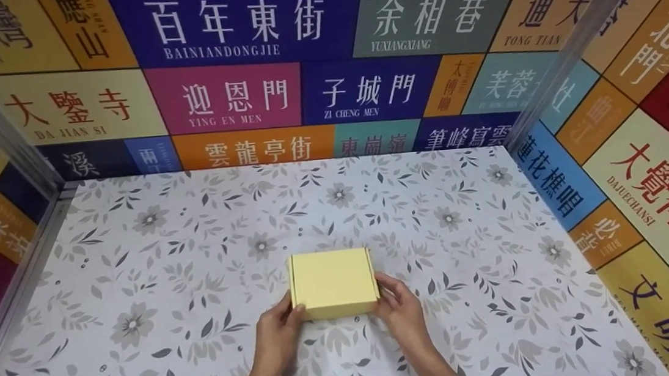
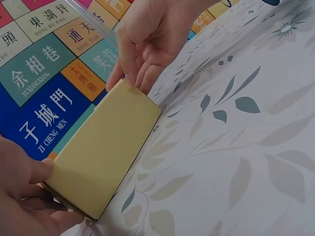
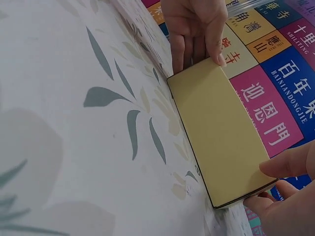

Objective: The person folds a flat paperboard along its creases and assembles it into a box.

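A small pale-yellow cardboard box (image 1: 334, 280) with its lid down lies at the front middle of the patterned tabletop. My left hand (image 1: 279, 331) grips its left end, with the thumb at the near left corner. At the opposite end, my right hand (image 1: 400, 307) holds the box between thumb and fingers. The left wrist view shows the near side of the box (image 2: 106, 147) between the left hand (image 2: 24, 191) and the right hand (image 2: 152, 39). Both hands also appear at its ends in the right wrist view, where the near side (image 3: 219, 132) faces the camera.
A white cloth (image 1: 127, 269) printed with grey flowers and leaves covers the table. Colourful panels (image 1: 228, 100) with Chinese lettering stand behind it and at both sides. Metal corner posts (image 1: 579, 48) join the panels.
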### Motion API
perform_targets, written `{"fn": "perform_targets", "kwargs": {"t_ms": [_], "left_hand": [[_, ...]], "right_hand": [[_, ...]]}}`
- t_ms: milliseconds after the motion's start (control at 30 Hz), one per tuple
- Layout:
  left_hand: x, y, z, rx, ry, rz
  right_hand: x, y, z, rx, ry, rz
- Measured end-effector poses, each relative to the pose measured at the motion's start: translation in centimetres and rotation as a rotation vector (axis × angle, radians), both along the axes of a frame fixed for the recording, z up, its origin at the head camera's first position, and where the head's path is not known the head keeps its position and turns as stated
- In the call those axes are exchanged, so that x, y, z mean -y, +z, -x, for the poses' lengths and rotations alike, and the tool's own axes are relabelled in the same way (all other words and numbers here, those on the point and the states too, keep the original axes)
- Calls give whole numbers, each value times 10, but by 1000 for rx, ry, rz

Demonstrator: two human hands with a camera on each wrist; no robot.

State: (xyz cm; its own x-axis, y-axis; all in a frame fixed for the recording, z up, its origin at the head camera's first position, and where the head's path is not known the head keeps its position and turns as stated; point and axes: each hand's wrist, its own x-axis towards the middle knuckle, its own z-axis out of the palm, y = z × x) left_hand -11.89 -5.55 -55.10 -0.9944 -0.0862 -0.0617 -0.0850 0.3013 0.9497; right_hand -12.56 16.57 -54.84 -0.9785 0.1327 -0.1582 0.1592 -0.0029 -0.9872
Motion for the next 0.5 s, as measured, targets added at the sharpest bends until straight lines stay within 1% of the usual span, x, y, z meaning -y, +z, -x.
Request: {"fn": "perform_targets", "kwargs": {"t_ms": [167,300,367,500], "left_hand": [[2,4,-3,54,56,9],[9,6,-4,90,86,14],[14,7,-4,111,95,15],[29,10,-6,121,110,27]], "right_hand": [[-2,3,-3,11,6,10],[-9,6,-4,15,-6,2],[-14,7,-3,24,-22,-28],[-25,7,-4,71,-47,-129]]}}
